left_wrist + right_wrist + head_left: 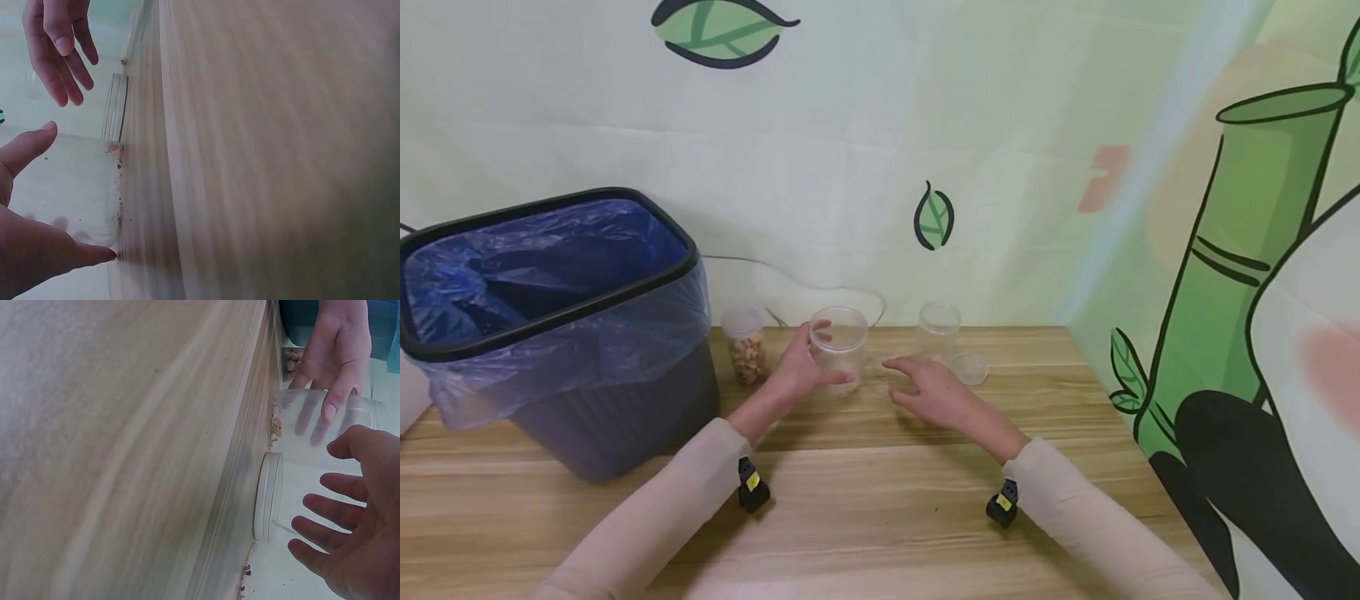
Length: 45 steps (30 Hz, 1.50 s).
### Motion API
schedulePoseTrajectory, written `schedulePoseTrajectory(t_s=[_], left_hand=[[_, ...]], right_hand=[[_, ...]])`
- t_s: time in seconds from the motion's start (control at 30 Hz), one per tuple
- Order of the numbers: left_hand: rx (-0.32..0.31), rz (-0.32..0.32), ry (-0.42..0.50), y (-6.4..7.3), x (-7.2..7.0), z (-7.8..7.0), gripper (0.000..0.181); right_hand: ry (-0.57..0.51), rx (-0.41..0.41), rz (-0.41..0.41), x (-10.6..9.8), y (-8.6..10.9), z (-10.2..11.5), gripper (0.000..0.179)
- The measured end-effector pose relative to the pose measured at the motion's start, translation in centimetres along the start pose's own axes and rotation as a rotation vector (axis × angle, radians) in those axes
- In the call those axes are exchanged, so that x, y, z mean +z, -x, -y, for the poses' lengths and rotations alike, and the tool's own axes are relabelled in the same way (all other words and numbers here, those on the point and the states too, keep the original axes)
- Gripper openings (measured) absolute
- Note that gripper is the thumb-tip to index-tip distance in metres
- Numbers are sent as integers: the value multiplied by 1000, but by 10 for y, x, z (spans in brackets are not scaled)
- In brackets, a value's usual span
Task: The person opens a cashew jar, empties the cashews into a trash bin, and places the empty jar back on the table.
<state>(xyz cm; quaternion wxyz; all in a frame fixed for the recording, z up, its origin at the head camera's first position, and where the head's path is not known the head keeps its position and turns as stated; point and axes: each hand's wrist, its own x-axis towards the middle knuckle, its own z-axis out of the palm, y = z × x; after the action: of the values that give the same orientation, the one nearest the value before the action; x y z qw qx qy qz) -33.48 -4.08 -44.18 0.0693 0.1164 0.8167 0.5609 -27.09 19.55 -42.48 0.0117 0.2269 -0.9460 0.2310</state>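
Observation:
My left hand [805,367] grips a wide clear plastic jar [839,354] standing on the table, fingers behind it and thumb across its front. Its mouth is uncovered, and pale brown crumbs [277,425] show at its base. Through the jar wall the fingers are partly visible. My right hand [936,392] hovers to the right of this jar, fingers apart, holding nothing. Behind that hand stands a second clear jar [938,325], with a round clear lid [968,368] beside it. In the right wrist view, a flat clear lid [269,497] lies near my right fingertips.
Left of the gripped jar is a capped jar of nut-like brown pieces [748,354]. A large dark bin [625,408] with a blue liner stands at the left. Behind the wooden table [865,517] is a printed wall; a thin cable [805,283] runs along it.

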Motion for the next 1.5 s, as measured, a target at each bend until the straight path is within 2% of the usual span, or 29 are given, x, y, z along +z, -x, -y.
schedulePoseTrajectory(t_s=[0.73, 0.97, 1.17, 1.5], left_hand=[[5, 37, 18, -9, 9, -8, 101], [20, 45, 18, -5, 9, -9, 101], [22, 57, -2, -2, 7, -10, 108], [35, 64, -114, 11, -6, -20, 112]], right_hand=[[11, 13, -7, -4, 0, 3, 46], [-3, 18, 4, -3, -1, 8, 47], [6, 12, 16, -2, -3, 11, 47], [2, 3, 10, -2, -3, 13, 46]])
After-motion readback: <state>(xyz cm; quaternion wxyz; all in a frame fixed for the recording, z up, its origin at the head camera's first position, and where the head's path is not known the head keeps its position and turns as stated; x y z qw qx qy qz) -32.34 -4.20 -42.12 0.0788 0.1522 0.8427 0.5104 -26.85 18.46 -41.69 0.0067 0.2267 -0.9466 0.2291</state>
